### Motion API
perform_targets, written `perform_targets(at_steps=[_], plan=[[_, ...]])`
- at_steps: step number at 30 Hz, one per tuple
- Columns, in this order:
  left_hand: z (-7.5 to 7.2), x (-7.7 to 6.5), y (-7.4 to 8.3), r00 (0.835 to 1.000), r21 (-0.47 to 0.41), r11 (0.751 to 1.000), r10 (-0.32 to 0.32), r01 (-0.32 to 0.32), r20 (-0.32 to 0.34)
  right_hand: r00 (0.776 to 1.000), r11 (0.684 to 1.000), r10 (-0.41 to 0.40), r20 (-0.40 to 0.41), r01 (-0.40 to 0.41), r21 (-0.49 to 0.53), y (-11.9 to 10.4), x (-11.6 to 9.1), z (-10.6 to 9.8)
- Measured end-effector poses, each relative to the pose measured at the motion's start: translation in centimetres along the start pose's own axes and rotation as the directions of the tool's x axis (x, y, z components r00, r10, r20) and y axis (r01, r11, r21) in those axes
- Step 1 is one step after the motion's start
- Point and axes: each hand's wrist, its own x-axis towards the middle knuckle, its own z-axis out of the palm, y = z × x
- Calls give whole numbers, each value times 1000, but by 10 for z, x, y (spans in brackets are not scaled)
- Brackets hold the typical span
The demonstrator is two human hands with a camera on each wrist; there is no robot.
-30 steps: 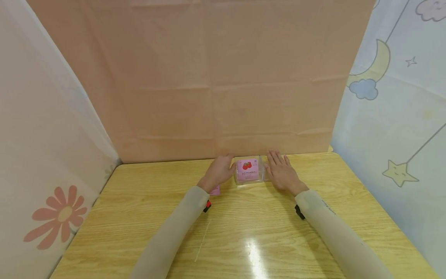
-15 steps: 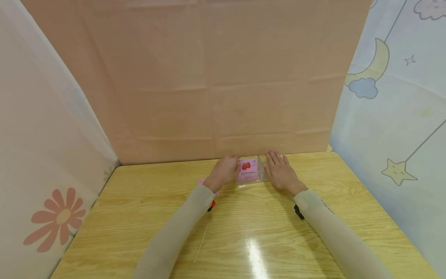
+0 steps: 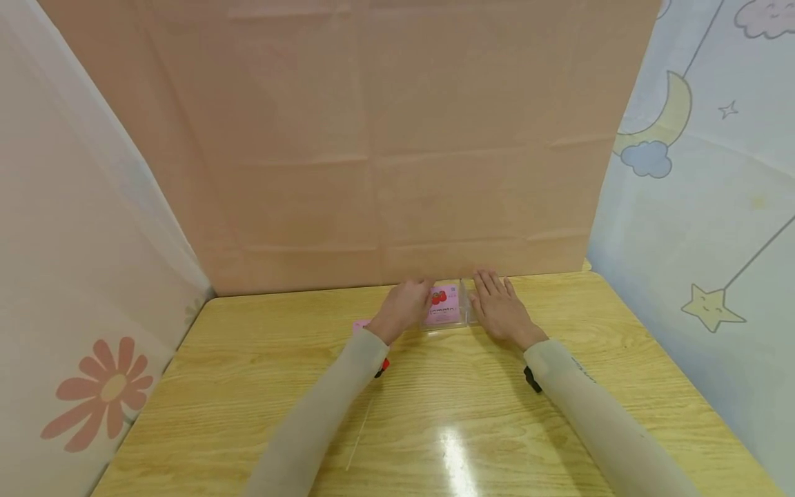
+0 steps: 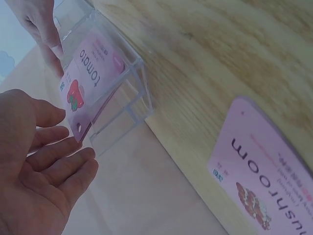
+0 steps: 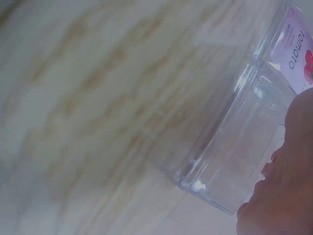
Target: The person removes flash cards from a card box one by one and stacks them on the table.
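A clear plastic box (image 3: pixel 464 304) lies at the back edge of the table, a pink tomato card (image 4: pixel 93 73) in its left part. In the left wrist view the card's holed end sticks out past the box's open end. My left hand (image 3: pixel 402 307) is at that end, its fingertips (image 4: pixel 88 152) extended and slightly bent, right by the card's edge, thumb apart from them. My right hand (image 3: pixel 504 312) rests flat with straight fingers over the box's right part, which shows see-through in the right wrist view. Pink mushroom cards (image 4: pixel 264 171) lie left of the box, partly behind my left wrist.
A tan cloth backdrop (image 3: pixel 373 172) rises right behind the table's back edge. Patterned cloth walls (image 3: pixel 683 241) stand on both sides. A thin pale line (image 3: pixel 359 436) marks the wooden tabletop (image 3: pixel 248 386) in front of my left arm.
My left hand has moved to the right, up against the box's left end, and now covers the tomato card's left edge. My right hand has stayed in place.
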Motion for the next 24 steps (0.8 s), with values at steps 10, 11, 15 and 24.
perform_targets(at_steps=[10, 11, 15, 24], plan=[[8, -2, 8, 999, 90, 996, 31, -28, -30, 1000, 1000, -1, -3, 1, 4, 1, 0, 1], [9, -3, 9, 999, 99, 994, 38, -34, -35, 1000, 1000, -4, -8, 4, 9, 1, 0, 1], [12, -2, 12, 998, 133, 990, 52, -47, -35, 1000, 1000, -9, -22, 9, 19, 2, -1, 2], [14, 0, 18, 999, 206, 978, 42, -42, 4, 1000, 1000, -5, -16, 5, -20, 4, 0, 0]])
